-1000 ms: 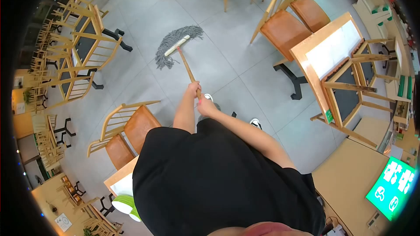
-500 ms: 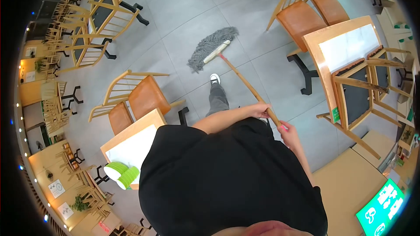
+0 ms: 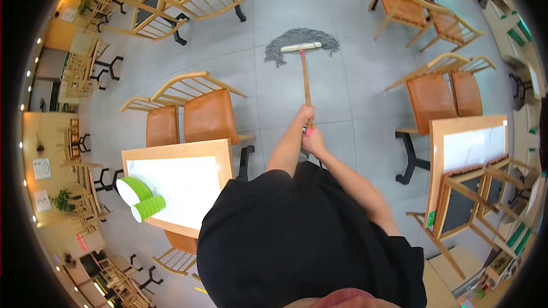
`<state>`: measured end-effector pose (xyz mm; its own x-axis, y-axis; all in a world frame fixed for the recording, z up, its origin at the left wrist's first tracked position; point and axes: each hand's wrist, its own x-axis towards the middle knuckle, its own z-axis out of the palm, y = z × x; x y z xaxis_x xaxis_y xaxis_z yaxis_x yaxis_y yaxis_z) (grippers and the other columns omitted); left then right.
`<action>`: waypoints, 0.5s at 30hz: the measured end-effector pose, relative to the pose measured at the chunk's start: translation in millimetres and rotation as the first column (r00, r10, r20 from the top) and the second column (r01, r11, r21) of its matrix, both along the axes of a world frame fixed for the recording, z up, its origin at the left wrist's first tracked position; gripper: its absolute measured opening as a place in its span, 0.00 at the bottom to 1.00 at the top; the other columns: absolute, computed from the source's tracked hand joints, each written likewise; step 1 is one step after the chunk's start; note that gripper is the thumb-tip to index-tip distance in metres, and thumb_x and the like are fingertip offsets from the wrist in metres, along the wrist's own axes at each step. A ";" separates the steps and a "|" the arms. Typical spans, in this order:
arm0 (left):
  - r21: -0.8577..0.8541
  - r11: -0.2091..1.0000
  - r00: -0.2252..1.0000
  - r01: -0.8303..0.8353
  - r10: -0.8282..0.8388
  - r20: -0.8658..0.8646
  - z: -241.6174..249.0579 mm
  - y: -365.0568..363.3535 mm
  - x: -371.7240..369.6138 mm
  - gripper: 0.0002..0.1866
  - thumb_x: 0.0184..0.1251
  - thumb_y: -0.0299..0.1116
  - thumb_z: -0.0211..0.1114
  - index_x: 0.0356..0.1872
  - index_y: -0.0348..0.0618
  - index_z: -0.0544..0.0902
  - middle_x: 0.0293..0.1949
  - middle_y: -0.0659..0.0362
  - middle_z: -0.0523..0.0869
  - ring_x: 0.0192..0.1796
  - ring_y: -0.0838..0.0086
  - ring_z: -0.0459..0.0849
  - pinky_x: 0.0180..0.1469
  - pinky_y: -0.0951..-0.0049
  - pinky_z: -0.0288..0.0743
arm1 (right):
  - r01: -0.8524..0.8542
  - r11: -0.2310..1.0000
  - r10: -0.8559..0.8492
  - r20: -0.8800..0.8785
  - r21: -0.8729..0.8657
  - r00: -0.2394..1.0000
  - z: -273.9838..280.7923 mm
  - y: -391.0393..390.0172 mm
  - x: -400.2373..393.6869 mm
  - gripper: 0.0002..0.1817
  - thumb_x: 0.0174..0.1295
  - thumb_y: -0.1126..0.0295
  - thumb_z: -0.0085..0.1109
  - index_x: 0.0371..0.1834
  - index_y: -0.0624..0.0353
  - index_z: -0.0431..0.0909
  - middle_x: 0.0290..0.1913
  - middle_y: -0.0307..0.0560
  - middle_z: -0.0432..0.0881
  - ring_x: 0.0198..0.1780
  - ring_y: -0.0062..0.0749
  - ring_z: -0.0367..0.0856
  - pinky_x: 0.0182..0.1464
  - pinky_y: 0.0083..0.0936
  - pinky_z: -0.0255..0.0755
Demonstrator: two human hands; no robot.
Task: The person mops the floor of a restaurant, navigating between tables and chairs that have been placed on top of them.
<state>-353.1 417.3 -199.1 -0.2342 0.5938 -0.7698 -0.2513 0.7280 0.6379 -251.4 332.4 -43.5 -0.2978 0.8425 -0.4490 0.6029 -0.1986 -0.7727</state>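
A mop with a grey string head (image 3: 302,40) lies on the floor ahead of me, its strands fanned around a white bar. From the bar its wooden handle (image 3: 306,80) runs back toward my body. My left hand (image 3: 306,115) is wrapped around the handle at its lower visible part. Just behind it, my right hand (image 3: 312,139) is closed around the handle's near end, with something pink at the thumb. The two hands are close together, and the end of the handle is hidden by them.
To the left, orange-seated wooden chairs (image 3: 208,115) stand at a table (image 3: 224,162) with green stacked bowls (image 3: 149,207). Right of me is another table (image 3: 436,154) with upturned chairs (image 3: 462,202) on it. Grey tiled floor (image 3: 297,100) runs between them.
The mop has swung from a diagonal to nearly straight ahead of me. Both hands have moved forward and left, and closer together. My view has shifted and turned.
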 end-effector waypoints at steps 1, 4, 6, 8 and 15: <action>-0.001 0.999 0.998 0.036 -0.036 -0.043 23.0 2.4 -27.7 0.07 0.55 0.27 0.52 0.22 0.33 0.74 0.16 0.54 0.74 0.17 0.69 0.74 0.18 0.64 0.66 | -0.047 0.997 0.045 0.039 0.054 0.998 -6.8 4.7 -24.0 0.24 0.48 0.72 0.50 0.50 0.66 0.62 0.28 0.63 0.78 0.34 0.57 0.79 0.35 0.42 0.73; -0.026 0.997 0.996 0.071 -0.072 -0.047 42.1 8.1 -54.7 0.09 0.58 0.29 0.52 0.22 0.34 0.72 0.15 0.56 0.73 0.16 0.71 0.72 0.17 0.68 0.65 | -0.006 0.974 -0.006 -0.050 -0.225 0.999 24.4 11.7 -49.5 0.27 0.48 0.71 0.50 0.53 0.65 0.57 0.29 0.66 0.78 0.30 0.57 0.80 0.31 0.42 0.73; -0.035 0.997 0.997 0.065 -0.066 -0.039 32.6 -1.1 -45.3 0.10 0.59 0.30 0.52 0.21 0.35 0.71 0.16 0.56 0.73 0.16 0.71 0.71 0.16 0.69 0.64 | -0.025 0.942 -0.001 -0.079 -0.335 0.997 44.6 8.9 -26.9 0.27 0.49 0.71 0.50 0.54 0.65 0.57 0.30 0.67 0.78 0.27 0.57 0.79 0.28 0.43 0.73; -0.019 0.998 0.996 0.060 -0.061 -0.064 11.0 -15.8 -0.3 0.09 0.59 0.29 0.52 0.22 0.35 0.72 0.16 0.54 0.74 0.16 0.70 0.72 0.15 0.68 0.63 | -0.064 0.940 0.051 -0.046 -0.335 0.998 43.7 2.5 13.1 0.30 0.50 0.69 0.52 0.57 0.62 0.55 0.34 0.66 0.79 0.32 0.57 0.80 0.33 0.43 0.73; -0.249 0.966 0.957 0.064 0.011 0.290 12.2 -85.4 236.1 0.18 0.53 0.16 0.51 0.43 0.38 0.55 0.27 0.50 0.72 0.22 0.64 0.77 0.20 0.63 0.74 | 0.061 0.995 -0.054 0.088 -0.085 0.995 53.6 -90.7 244.0 0.30 0.52 0.66 0.55 0.60 0.59 0.63 0.46 0.62 0.77 0.50 0.53 0.75 0.53 0.37 0.67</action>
